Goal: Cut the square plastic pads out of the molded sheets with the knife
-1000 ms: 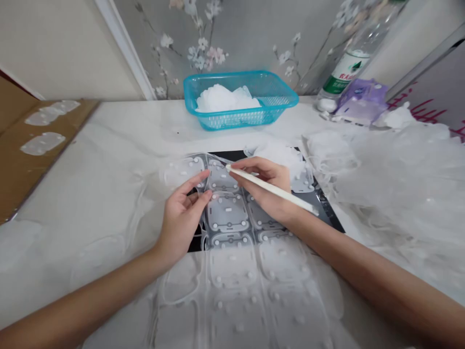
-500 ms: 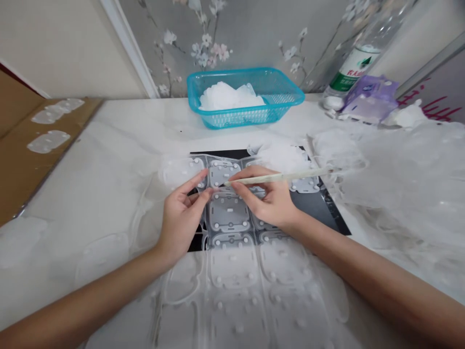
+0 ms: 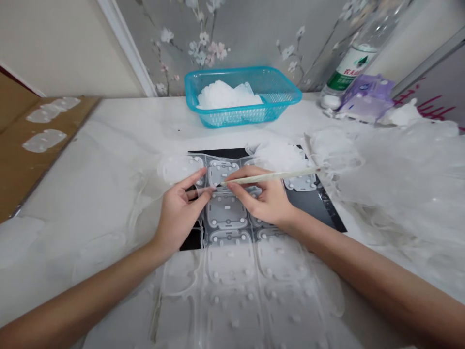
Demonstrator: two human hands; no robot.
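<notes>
A translucent moulded sheet [image 3: 228, 261] with rounded rectangular pads lies partly over a black mat [image 3: 312, 208]. My right hand [image 3: 259, 196] is closed on a thin pale stick-like tool [image 3: 279, 176], whose dark tip touches the sheet near the lower edge of an upper pad. Just left of that tip, my left hand [image 3: 185, 198] rests at the sheet, its thumb near the tip and its index finger stretched toward the pad's left side. Whether its thumb and fingers pinch the sheet's edge cannot be made out.
Behind the mat stands a blue basket [image 3: 243, 114] holding white pieces. Loose white pieces [image 3: 279, 155] lie on the mat's back edge. A large translucent heap [image 3: 407, 169] fills the right. Farther back are a bottle [image 3: 348, 70] and purple packet [image 3: 368, 97]. Cardboard [image 3: 39, 155] lies left.
The whole view has shifted slightly. Both hands keep nearly the same places on the sheet, and the tool stays in my right hand with its tip at the same pad.
</notes>
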